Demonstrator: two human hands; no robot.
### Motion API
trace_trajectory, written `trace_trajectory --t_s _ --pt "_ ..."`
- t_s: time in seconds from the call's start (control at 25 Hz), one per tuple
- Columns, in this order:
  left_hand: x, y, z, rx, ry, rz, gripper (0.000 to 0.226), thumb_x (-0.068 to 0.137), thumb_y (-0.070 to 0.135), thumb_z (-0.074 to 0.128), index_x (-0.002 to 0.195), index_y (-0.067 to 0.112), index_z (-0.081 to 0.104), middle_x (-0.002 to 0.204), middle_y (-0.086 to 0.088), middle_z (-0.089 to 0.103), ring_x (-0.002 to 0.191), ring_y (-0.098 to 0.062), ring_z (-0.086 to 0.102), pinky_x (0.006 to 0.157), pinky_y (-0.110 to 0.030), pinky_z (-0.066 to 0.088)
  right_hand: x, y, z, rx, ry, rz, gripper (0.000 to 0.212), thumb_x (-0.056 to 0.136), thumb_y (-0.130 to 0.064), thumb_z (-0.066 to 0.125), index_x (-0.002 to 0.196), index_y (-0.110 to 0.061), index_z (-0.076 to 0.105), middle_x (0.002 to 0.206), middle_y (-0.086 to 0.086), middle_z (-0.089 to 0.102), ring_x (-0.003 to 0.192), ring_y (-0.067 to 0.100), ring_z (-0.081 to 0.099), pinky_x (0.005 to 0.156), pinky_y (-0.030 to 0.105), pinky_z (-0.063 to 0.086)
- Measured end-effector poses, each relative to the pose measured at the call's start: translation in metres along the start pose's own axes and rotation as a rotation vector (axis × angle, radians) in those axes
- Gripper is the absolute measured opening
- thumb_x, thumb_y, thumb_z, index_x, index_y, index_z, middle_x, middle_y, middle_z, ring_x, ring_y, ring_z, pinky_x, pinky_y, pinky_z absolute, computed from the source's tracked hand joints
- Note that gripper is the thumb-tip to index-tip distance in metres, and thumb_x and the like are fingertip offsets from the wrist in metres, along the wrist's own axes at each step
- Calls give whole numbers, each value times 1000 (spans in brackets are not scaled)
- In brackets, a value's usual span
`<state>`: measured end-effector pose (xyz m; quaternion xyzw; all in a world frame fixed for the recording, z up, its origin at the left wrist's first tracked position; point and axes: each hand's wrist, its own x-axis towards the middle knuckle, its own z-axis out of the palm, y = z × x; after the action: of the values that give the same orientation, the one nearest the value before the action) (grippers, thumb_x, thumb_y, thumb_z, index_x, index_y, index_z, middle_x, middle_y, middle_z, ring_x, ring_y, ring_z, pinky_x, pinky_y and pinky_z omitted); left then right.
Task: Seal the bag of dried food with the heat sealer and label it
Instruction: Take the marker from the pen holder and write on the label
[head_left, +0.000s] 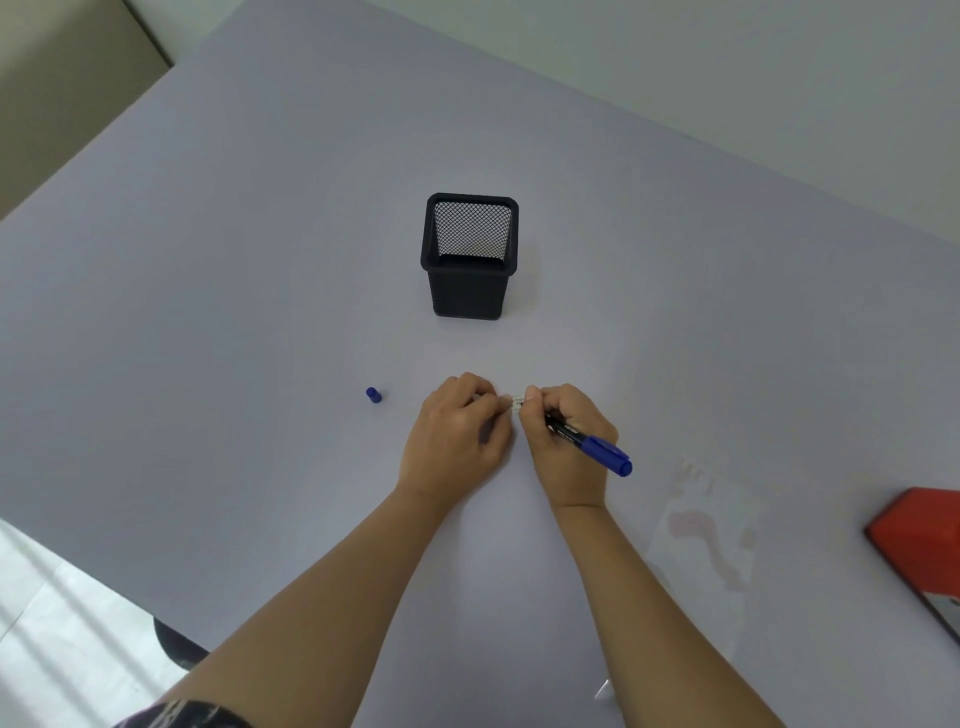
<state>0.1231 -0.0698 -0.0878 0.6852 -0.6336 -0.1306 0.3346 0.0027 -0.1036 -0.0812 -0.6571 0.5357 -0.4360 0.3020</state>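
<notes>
A small white label (517, 404) sits between my two hands at the table's middle. My left hand (460, 431) pinches its left end and my right hand (563, 436) pinches its right end. The right hand also carries a blue-and-black marker (592, 444), whose blue end points right and toward me. The marker's blue cap (373, 395) lies alone to the left. A clear bag of pale dried food (706, 535) lies flat at the right. The red heat sealer (924, 540) shows at the right edge, partly cut off.
A black mesh pen holder (470, 257) stands upright beyond my hands. The lilac table (208, 312) ends at the lower left, where a pale floor (62, 623) shows. A wall runs along the far side.
</notes>
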Motion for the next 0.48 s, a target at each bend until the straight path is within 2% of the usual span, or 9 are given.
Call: trace_trajectory --t_s 0.48 --pt "1 1 -1 6 0 12 7 79 12 66 78 7 71 80 -5 62 68 -20 56 61 -33 48 0 1 0 -30 -11 -25 32 86 -25 52 61 -5 52 56 8 56 62 19 49 54 8 39"
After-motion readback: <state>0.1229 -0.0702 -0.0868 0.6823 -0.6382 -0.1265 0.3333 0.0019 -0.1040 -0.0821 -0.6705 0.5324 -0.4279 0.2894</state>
